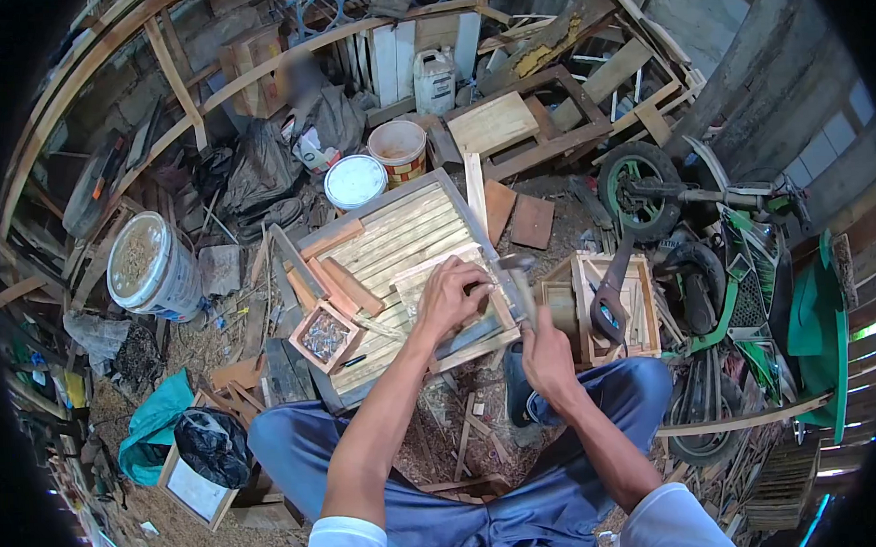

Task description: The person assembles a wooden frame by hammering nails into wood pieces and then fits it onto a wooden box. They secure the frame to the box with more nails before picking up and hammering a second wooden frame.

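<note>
At the bench [412, 212], my right hand [547, 356] clasps a hammer [525, 295]; my left hand [448, 297] curls over wood [503, 312], its hold unreadable from here.

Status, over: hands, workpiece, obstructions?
Left hand on wooden workpiece. Right hand gripping hammer, head beside workpiece edge. Box of small metal pieces off left, outside hammer's spot.

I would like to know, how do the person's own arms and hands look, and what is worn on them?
Both are human arms, slim and bare below short white sleeves; the left sleeve's edge shows a plain hem. The left hand and right hand wear no gloves. I see no watch, bracelet or cable on either arm, and no marking on the visible sleeve cloth.
</note>
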A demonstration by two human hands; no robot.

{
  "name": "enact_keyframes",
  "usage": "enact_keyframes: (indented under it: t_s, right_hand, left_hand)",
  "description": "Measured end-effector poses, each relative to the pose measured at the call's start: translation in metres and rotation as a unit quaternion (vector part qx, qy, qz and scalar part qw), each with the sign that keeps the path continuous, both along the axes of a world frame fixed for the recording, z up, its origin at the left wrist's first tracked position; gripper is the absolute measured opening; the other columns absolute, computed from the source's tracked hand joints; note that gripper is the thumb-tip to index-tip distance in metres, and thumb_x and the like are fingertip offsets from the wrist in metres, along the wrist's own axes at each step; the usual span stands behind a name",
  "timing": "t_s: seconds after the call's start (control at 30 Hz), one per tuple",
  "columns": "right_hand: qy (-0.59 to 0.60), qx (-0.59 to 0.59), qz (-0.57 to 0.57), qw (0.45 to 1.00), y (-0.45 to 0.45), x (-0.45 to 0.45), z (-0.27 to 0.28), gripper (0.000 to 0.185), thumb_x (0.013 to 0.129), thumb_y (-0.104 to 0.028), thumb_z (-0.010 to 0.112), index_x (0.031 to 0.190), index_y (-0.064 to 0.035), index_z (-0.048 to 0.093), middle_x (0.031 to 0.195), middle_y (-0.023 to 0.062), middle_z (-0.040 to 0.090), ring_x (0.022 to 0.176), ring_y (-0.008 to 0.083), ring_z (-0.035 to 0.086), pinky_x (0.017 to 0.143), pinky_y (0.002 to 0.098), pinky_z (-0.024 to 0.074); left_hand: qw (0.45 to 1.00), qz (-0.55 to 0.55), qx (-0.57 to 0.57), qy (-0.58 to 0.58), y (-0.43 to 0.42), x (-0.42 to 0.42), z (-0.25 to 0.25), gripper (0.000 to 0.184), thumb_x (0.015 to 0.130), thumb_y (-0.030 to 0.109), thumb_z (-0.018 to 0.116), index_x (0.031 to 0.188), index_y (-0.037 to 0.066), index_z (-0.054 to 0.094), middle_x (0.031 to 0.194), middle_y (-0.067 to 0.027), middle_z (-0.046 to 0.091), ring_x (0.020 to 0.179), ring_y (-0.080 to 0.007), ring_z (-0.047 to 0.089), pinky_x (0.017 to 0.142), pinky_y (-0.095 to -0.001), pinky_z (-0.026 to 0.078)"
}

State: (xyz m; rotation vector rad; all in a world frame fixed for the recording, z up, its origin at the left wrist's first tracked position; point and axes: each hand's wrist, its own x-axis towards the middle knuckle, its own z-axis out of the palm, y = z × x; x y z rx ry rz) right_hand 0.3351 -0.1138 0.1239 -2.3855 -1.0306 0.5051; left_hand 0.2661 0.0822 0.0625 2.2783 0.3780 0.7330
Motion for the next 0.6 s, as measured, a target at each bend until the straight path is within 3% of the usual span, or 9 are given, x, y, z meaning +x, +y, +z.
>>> enact_keyframes:
  t_s: [0.03, 0.17, 0.27, 0.4, 0.53, 0.6]
  right_hand:
    - [-0.005, -0.036, 0.013, 0.999, 0.000, 0.004, -0.002, 0.020, 0.097, -0.017, 0.045, 0.107, -0.0008, 0.041, 0.083, 0.0352, 0.062, 0.082, 0.0552, 0.059, 0.073, 0.0628, 0.0437]
    - [-0.008, 0.045, -0.008, 0.999, -0.001, 0.001, 0.010, 0.021, 0.097, -0.017, 0.045, 0.109, -0.0007, 0.040, 0.082, 0.0364, 0.061, 0.081, 0.0557, 0.058, 0.073, 0.0641, 0.0434]
    - [0.008, -0.021, 0.011, 1.000, -0.002, 0.002, -0.002, 0.020, 0.098, -0.018, 0.045, 0.108, -0.0015, 0.041, 0.084, 0.0348, 0.062, 0.081, 0.0556, 0.058, 0.072, 0.0631, 0.0432]
    - [0.001, 0.049, -0.016, 0.999, -0.001, 0.000, 0.010, 0.020, 0.097, -0.018, 0.045, 0.108, -0.0016, 0.041, 0.081, 0.0348, 0.061, 0.080, 0.0559, 0.058, 0.072, 0.0636, 0.0424]
    - [-0.005, 0.005, 0.015, 1.000, -0.003, 0.004, -0.006, 0.019, 0.096, -0.016, 0.045, 0.108, -0.0015, 0.040, 0.079, 0.0354, 0.061, 0.078, 0.0562, 0.058, 0.071, 0.0645, 0.0418]
    - [-0.012, 0.043, -0.008, 0.999, -0.003, 0.002, 0.000, 0.020, 0.096, -0.015, 0.045, 0.108, -0.0009, 0.040, 0.079, 0.0355, 0.061, 0.077, 0.0561, 0.058, 0.072, 0.0646, 0.0420]
  left_hand:
    - [1.000, 0.003, 0.003, -0.002, 0.000, 0.001, 0.002, 0.015, 0.076, 0.016, 0.076, 0.085, 0.004, 0.074, 0.093, -0.0044, 0.072, 0.090, -0.0254, 0.060, 0.085, -0.0368, 0.049]
    - [1.000, 0.001, 0.008, -0.028, 0.000, 0.003, -0.001, 0.011, 0.076, 0.015, 0.073, 0.083, 0.006, 0.073, 0.089, -0.0026, 0.070, 0.087, -0.0249, 0.059, 0.082, -0.0369, 0.048]
    - [1.000, 0.000, 0.004, -0.011, -0.001, 0.001, -0.004, 0.011, 0.077, 0.016, 0.072, 0.084, 0.007, 0.074, 0.089, -0.0022, 0.070, 0.088, -0.0246, 0.059, 0.084, -0.0368, 0.047]
    - [0.999, 0.001, 0.016, -0.034, 0.002, 0.004, 0.001, 0.011, 0.077, 0.016, 0.072, 0.082, 0.006, 0.073, 0.087, -0.0025, 0.070, 0.088, -0.0251, 0.059, 0.082, -0.0370, 0.048]
    - [0.999, 0.008, 0.009, -0.033, -0.003, 0.003, -0.002, 0.012, 0.077, 0.017, 0.073, 0.081, 0.006, 0.073, 0.086, -0.0025, 0.069, 0.086, -0.0249, 0.058, 0.081, -0.0372, 0.048]
    - [1.000, 0.006, 0.006, -0.024, -0.001, 0.004, 0.000, 0.012, 0.077, 0.017, 0.073, 0.082, 0.006, 0.073, 0.086, -0.0024, 0.069, 0.085, -0.0248, 0.058, 0.081, -0.0371, 0.048]
